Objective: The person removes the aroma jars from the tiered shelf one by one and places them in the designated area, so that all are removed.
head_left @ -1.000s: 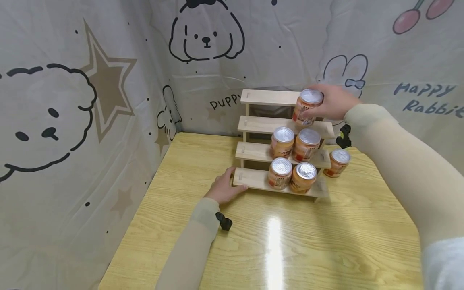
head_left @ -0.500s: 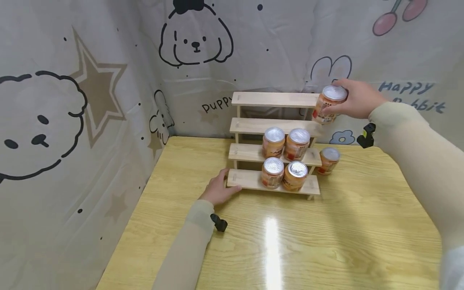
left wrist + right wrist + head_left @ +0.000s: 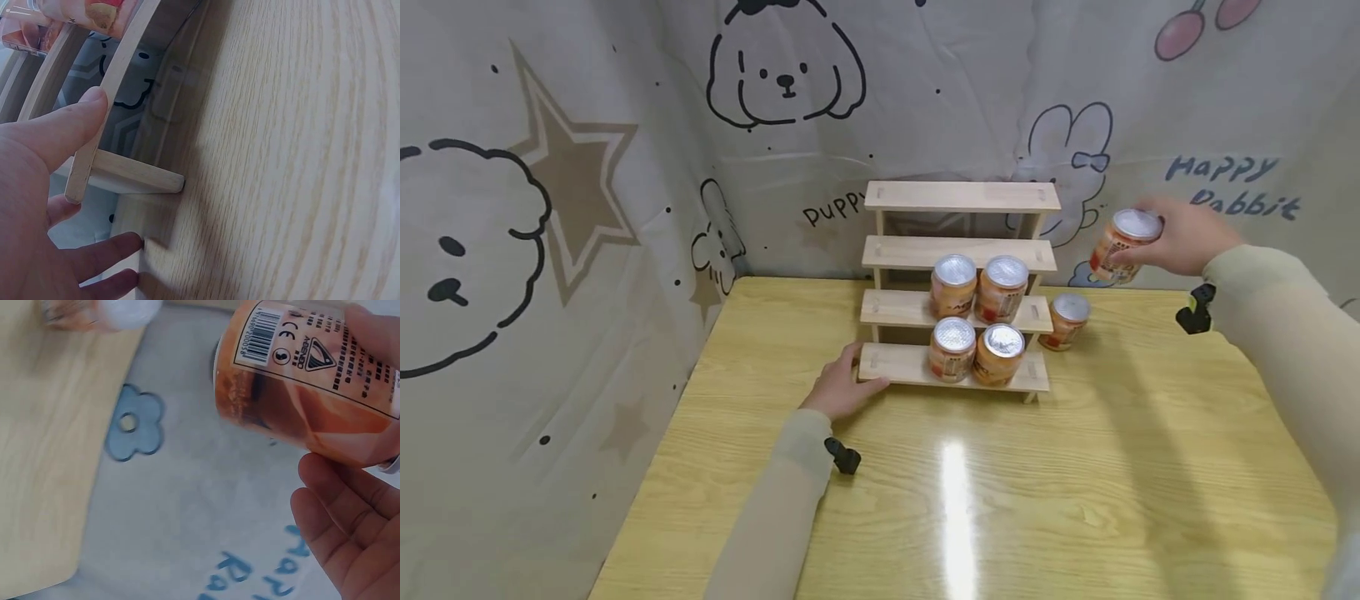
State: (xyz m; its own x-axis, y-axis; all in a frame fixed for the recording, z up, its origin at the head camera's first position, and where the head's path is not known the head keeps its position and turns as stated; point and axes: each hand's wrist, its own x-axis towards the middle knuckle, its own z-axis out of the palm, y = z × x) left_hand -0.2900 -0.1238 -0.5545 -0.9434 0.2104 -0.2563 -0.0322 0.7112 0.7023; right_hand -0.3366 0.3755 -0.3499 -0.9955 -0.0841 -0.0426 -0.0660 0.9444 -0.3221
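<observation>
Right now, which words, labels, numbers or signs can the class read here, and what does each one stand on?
"PUPPY": cloth backdrop, last letter partly covered.
"Happy Rabbit": same backdrop, further right.
"CE": can in the right hand.
Same can: barcode digits, logo lettering and remaining print too small to read surely.
Other cans: labels too small, blurred or cut off.

Orange can [image 3: 281, 394] (barcode [image 3: 261, 335] in sight) between fingers [image 3: 334, 495] and thumb [image 3: 378, 332], blue flower [image 3: 145, 422] on the cloth [image 3: 194, 481] behind.
</observation>
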